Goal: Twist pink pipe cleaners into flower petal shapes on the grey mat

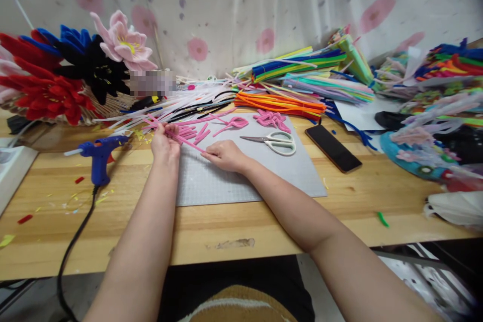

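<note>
My left hand [166, 142] is closed around several pink pipe cleaners [193, 146] above the left part of a grey cutting mat [234, 186]. Their lower ends reach across to my right hand [223, 156], whose thumb and fingers pinch the tips. Behind my hands, short cut pink pieces [202, 133] lie on the mat beside a pink looped shape [237, 122]. A pink folded bundle [270, 119] rests farther right. Scissors [281, 143] with white handles lie to the right of my right hand, blades pointing left.
A blue glue gun [100, 156] with a black cord stands at left, below fuzzy flowers [71, 75]. Orange pipe cleaners [281, 104] and other coloured bundles line the back. A phone [332, 148] lies right of the mat; a light-blue item [405, 158] sits farther right.
</note>
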A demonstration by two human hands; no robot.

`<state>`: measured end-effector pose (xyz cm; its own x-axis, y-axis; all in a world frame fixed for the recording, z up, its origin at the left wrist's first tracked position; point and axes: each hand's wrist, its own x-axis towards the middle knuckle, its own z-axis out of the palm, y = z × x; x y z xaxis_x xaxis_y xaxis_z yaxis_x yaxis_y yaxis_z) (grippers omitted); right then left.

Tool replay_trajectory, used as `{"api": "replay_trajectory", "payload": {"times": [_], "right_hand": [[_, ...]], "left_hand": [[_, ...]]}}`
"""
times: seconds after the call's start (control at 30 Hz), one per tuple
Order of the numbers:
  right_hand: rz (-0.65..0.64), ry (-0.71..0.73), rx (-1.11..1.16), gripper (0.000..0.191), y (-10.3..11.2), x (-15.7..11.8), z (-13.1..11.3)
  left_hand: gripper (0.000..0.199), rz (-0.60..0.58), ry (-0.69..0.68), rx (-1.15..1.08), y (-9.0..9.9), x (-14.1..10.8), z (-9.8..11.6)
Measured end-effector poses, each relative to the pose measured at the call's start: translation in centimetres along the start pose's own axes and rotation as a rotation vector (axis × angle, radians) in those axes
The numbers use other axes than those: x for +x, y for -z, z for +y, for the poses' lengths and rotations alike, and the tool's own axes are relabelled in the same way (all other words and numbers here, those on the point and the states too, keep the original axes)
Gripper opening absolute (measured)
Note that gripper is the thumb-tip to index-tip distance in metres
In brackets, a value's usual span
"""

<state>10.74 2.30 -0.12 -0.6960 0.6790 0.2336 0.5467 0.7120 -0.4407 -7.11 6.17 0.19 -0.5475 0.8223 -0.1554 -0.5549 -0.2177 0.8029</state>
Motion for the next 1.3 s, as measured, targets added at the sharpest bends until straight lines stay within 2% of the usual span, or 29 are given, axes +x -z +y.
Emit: {"api": "replay_trajectory", "payload": {"times": [0.1,0.27,0.37,0.53,0.63,0.7,0.8,0.93,1.0,1.07,1.17,1.23,1.3], "right_hand": [[-0.005,-0.008,-0.009,0.038,-0.1,0.1,0.0],[0.013,-0.014,-0.012,0.038,-0.2,-0.2,0.1],[0.056,-0.058,-0.017,0.037,-0.2,-0.7,0.3],[0.182,-0.19,0.02,0.04,-0.2,-0.7,0.8],[0.194,-0.202,0.083,0.04,-0.4,-0.4,0.9],[0.169,-0.178,0.106,0.039,-0.6,-0.4,0.9],[0.095,-0.12,0.106,0.037,-0.9,-0.5,0.5],[0.015,-0.062,0.078,0.038,-0.9,-0.7,-0.3],[0.042,-0.07,0.067,0.043,-0.8,-0.7,-0.3],[0.143,-0.132,0.049,0.045,-0.6,-0.4,0.0],[0.301,-0.263,0.024,0.031,-0.2,0.4,1.0],[0.305,-0.301,-0.017,0.021,0.1,1.3,1.5],[0.241,-0.28,-0.082,0.022,0.4,2.3,1.9]], "left_hand": [[0.031,0.142,0.071,-0.109,-0.5,-0.6,0.3],[0.03,0.108,0.019,-0.043,-0.6,-1.0,0.3],[0.025,-0.028,-0.001,0.003,-0.4,-1.2,0.5],[0.025,-0.375,0.193,0.185,-0.1,-2.7,1.2],[0.023,-0.586,0.247,0.388,0.4,-4.0,0.9],[0.025,-0.622,0.204,0.484,0.7,-4.7,0.5],[0.028,-0.626,0.151,0.578,1.2,-5.3,0.0],[0.03,-0.618,0.152,0.604,1.8,-5.4,-0.2],[0.03,-0.568,0.139,0.552,2.1,-5.1,0.0],[0.026,-0.48,0.094,0.483,2.2,-4.8,0.4],[0.017,-0.368,0.063,0.396,2.0,-4.4,1.1],[0.015,-0.323,0.073,0.37,1.8,-4.3,1.4],[0.014,-0.306,0.078,0.365,1.7,-4.4,1.5]]}}
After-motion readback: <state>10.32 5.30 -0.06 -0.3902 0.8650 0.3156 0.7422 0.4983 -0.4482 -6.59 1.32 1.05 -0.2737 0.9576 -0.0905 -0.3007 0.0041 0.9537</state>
